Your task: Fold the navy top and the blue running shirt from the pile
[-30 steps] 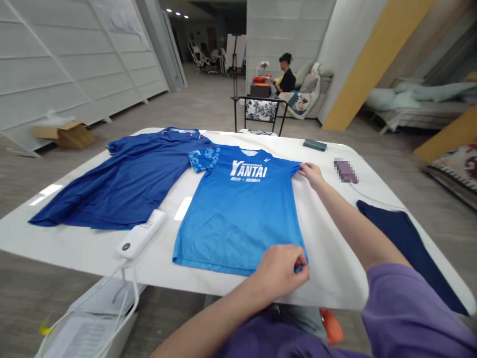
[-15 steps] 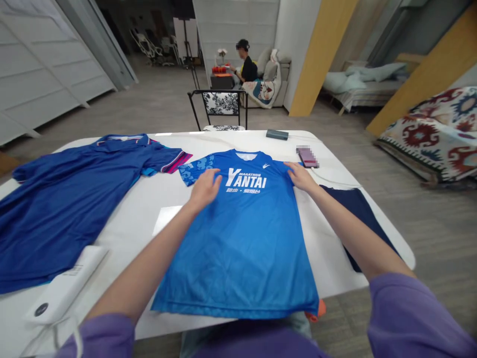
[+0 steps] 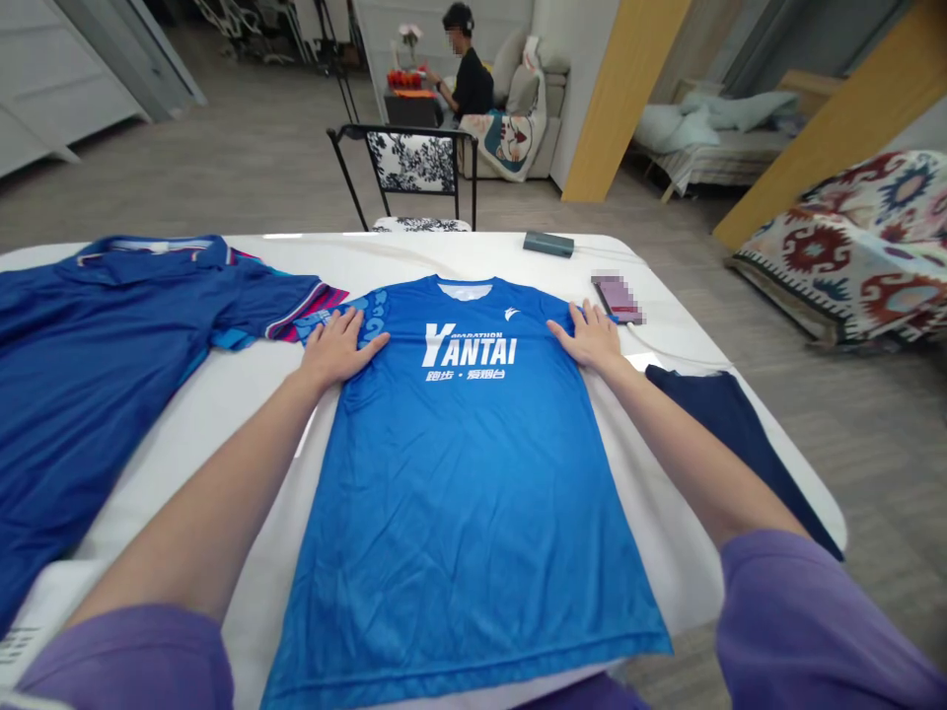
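Observation:
A bright blue T-shirt with white "YANTAI" lettering lies spread face up in front of me, its collar pointing away. On its left sleeve rests my left hand, palm down with the fingers spread. My right hand lies flat on the other sleeve near the shoulder, fingers apart, covering much of that sleeve. Neither hand grips the cloth. To the left is a dark blue polo shirt with striped cuffs, its sleeve edge meeting the T-shirt's sleeve.
The white table carries a phone, a dark flat box and a folded navy cloth. A white package sits at lower left. Beyond the table are a chair and a seated person.
My left hand has moved left from beside the lettering onto the sleeve and flattened there. My right hand stays near its sleeve, fingers now spread. The view has tilted down.

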### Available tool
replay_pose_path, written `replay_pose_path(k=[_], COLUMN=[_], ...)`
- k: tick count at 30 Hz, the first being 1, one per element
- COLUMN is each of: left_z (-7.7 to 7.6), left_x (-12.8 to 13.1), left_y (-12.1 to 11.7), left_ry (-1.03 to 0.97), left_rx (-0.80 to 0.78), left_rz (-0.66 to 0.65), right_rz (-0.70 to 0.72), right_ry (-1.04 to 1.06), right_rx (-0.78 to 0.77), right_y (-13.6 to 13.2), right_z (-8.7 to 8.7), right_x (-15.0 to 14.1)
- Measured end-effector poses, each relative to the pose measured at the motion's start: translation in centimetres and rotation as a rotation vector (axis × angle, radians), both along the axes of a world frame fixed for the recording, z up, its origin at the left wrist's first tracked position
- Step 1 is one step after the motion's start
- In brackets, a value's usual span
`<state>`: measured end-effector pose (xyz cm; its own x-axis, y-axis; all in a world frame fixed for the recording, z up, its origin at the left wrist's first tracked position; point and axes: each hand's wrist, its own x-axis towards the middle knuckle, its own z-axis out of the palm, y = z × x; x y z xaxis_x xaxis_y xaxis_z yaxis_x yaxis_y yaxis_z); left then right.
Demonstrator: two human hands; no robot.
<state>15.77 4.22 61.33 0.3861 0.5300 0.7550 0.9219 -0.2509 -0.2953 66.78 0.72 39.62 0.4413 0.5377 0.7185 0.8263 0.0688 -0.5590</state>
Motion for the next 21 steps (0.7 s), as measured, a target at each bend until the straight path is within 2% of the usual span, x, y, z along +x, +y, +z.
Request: replay_pose_path(k=[4,7,9,11,12,14,18,21], left_z=[-0.1,-0.6,-1.7,-4.1,-5.7,-10.1,-20.7,-27.8], left_x=[-0.5,0.0,0.8,1.8,2.2,2.5,0.5,-2.6], left_y=[-0.4,-2.1,-4.2,-6.8,-8.2,-11.3,-17.3,-21.1], left_ry=[0.037,0.012,0.008,0.033,0.049,0.093,0.21,0.207], left_rx=[0.032,0.114,0.183,0.188,0.164,0.096,-0.005,-0.036], left_rz=[-0.053,-0.131,-0.192,-0.232,-0.239,-0.239,-0.231,-0.201], right_rz=[0.097,0.105,0.09,0.106,0.135,0.226,0.39,0.426], right_ry=[-0.1,-0.118,-0.134,-0.182,-0.218,-0.299,-0.429,-0.447], right_rx=[-0.005,0.048,0.152,0.247,0.271,0.274,0.221,0.184], right_y=[1.6,1.5,0.0,-2.9,-4.8,-9.0,-17.0,-20.6], right_z=[1.5,2.3,2.1,0.6,-0.8,-4.9,-16.1,-24.0], right_x=[0.2,0.4,-0.5,-2.5,-3.8,-7.0,-12.7,-14.9])
